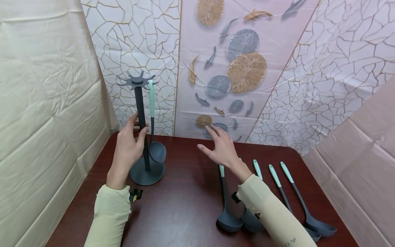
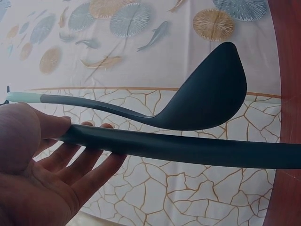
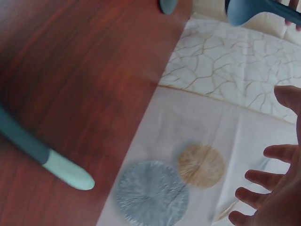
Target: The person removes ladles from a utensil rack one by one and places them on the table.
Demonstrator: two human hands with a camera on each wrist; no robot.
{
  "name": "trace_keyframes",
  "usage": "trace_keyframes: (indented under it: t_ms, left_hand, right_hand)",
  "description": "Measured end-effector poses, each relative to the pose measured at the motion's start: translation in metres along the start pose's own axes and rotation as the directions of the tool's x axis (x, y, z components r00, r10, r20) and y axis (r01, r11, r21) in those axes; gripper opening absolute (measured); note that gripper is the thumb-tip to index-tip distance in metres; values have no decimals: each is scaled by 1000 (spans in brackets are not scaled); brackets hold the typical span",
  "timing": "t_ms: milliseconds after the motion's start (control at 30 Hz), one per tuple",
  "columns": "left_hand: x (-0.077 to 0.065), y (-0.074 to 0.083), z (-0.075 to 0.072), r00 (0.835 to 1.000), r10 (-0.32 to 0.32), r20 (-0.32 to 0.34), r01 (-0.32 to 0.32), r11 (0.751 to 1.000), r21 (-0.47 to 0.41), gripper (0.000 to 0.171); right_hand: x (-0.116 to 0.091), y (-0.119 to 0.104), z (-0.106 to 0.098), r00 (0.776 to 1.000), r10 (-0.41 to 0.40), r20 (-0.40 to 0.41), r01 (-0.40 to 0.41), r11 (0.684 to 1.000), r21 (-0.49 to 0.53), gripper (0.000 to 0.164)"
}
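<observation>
At the left of the head view stands a dark utensil stand [image 1: 147, 176] with a round base, an upright pole and a ring of hooks on top. A ladle [image 1: 158, 152] with a mint handle and dark bowl hangs from one hook, on the pole's right side. My left hand [image 1: 128, 145] holds the pole between thumb and fingers; in the left wrist view the pole [image 2: 188, 149] crosses just below the hanging ladle [image 2: 207, 94]. Over the table's middle right my right hand [image 1: 223, 147] is raised with fingers spread, holding nothing.
Several more ladles lie on the right of the dark red table [image 1: 182, 206], including a near one [image 1: 229, 222] and a far-right one [image 1: 321, 226]. My right forearm partly covers them. Patterned cloth [image 1: 203, 113] hangs behind, with plain cloth [image 1: 52, 113] along the left.
</observation>
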State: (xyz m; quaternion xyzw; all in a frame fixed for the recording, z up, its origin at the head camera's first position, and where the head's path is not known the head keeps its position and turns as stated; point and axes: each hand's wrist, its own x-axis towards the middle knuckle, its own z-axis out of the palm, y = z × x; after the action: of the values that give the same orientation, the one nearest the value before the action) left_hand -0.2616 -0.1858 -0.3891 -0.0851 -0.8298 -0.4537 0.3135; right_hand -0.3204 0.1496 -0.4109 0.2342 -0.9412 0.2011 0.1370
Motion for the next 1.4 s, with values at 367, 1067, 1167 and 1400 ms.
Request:
trace_keyframes:
  t_ms: [367, 1067, 1167, 1400]
  left_hand:
    - [-1, -2, 0, 1000, 2, -11, -1, 1000, 5, 56]
    - [1, -2, 2, 999, 35, -18, -35, 999, 1, 50]
    - [1, -1, 2, 999, 38, -17, -38, 999, -1, 50]
    - [1, -2, 1, 999, 39, -11, -40, 999, -20, 51]
  right_hand:
    - [15, -32, -13, 997, -56, -49, 59, 997, 52, 81]
    - [44, -89, -32, 987, -115, -111, 138, 965, 225, 74]
    - [48, -97, -36, 984, -125, -129, 152, 961, 231, 75]
    - [57, -120, -45, 980, -134, -149, 171, 947, 272, 76]
